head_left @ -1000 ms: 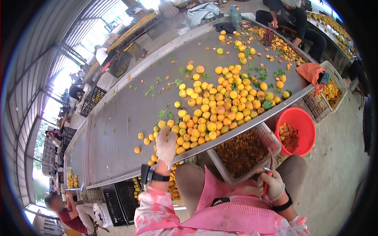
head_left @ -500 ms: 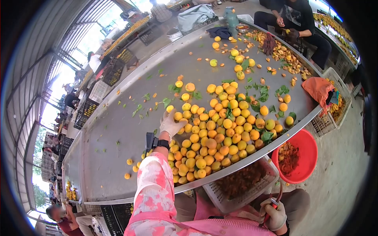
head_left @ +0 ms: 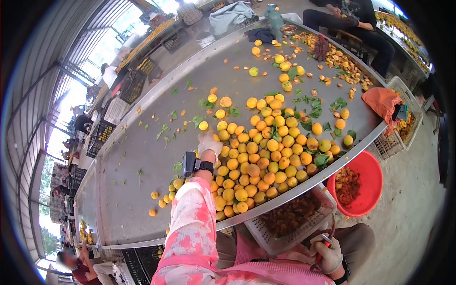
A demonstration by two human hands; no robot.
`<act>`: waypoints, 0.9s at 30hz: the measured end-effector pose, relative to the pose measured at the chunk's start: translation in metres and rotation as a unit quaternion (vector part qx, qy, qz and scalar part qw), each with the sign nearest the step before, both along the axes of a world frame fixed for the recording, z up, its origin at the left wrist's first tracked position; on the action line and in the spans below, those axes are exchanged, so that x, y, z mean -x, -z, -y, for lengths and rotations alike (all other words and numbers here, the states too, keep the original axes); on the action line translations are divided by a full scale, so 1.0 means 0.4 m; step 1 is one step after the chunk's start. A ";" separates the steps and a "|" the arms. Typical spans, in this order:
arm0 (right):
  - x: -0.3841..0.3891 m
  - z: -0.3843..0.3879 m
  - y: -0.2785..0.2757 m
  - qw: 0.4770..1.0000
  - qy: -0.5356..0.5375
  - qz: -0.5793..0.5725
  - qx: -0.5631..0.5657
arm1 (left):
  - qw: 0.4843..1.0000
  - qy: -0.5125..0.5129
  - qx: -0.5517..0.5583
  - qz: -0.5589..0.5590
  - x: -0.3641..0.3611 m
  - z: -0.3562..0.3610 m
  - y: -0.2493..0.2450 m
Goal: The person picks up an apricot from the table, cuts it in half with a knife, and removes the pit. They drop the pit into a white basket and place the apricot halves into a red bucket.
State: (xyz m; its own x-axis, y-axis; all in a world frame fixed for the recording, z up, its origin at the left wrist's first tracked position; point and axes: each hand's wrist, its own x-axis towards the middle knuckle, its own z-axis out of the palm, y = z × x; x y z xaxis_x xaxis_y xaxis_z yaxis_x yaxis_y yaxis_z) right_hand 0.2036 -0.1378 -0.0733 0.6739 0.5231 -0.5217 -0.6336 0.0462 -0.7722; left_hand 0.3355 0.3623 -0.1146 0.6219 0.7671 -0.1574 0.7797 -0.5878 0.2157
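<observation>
My left hand (head_left: 209,144), in a pale glove, reaches over the left edge of a heap of yellow-orange apricots (head_left: 254,169) on a metal table (head_left: 137,156). Its fingers point down among the fruit and are partly hidden, so I cannot tell whether they grip one. Low at the right, over my lap, my gloved right hand (head_left: 329,256) is closed round a red-handled tool (head_left: 327,241) with a metal end and a curved dark red part. Beneath the table's front edge sits a pale plastic crate (head_left: 266,240) holding brownish fruit pieces.
A red bucket (head_left: 370,183) with fruit scraps stands right of the crate. Orange cloth (head_left: 381,102) lies over the table's right corner. Split apricot pieces (head_left: 337,59) cover the far right, near a seated person (head_left: 365,33). A green bottle (head_left: 274,18) stands at the back.
My left hand has moved slightly right and nearer the heap, and its fingers show less. A few apricots by my left wrist have shifted. The right hand keeps its hold on the tool.
</observation>
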 end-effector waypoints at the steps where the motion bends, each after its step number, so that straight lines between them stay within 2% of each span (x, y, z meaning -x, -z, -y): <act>1: 0.009 0.004 0.002 1.000 0.004 0.002 0.001 | 1.000 -0.004 -0.003 0.014 0.006 0.006 -0.001; 11: 0.065 0.043 -0.032 1.000 0.013 -0.008 0.003 | 0.994 0.065 -0.026 0.089 0.161 0.011 -0.010; 14: 0.077 0.054 -0.047 1.000 0.009 -0.006 -0.019 | 0.975 0.111 -0.030 0.192 0.236 0.030 -0.061; 15: 0.085 0.057 -0.048 1.000 0.005 -0.007 -0.020 | 0.975 0.107 -0.031 0.191 0.268 0.048 -0.076; 17: 0.103 0.058 -0.037 0.999 -0.003 0.016 -0.046 | 0.959 0.162 -0.039 0.230 0.339 0.114 -0.125; 21: 0.139 0.050 -0.046 0.998 -0.018 0.000 -0.058 | 0.952 0.208 -0.039 0.221 0.486 0.218 -0.114; 23: 0.155 0.047 -0.061 0.998 -0.039 -0.012 -0.057 | 0.957 0.196 -0.010 0.214 0.537 0.257 -0.093; 25: 0.177 0.045 -0.067 0.996 -0.073 0.019 -0.040 | 0.962 0.138 0.039 0.234 0.574 0.276 -0.062; 27: 0.198 0.044 -0.085 0.996 -0.078 0.014 -0.034 | 0.964 0.133 0.040 0.226 0.591 0.270 -0.055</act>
State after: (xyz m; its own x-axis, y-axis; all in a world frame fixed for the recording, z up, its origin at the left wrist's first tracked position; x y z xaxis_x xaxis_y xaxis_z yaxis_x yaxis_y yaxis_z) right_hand 0.1244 -0.1555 -0.0392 0.5961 0.6553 -0.4639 -0.6153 0.0017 -0.7883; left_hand 0.0989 0.2542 -0.0925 0.8134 0.5682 0.1243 0.4199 -0.7215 0.5506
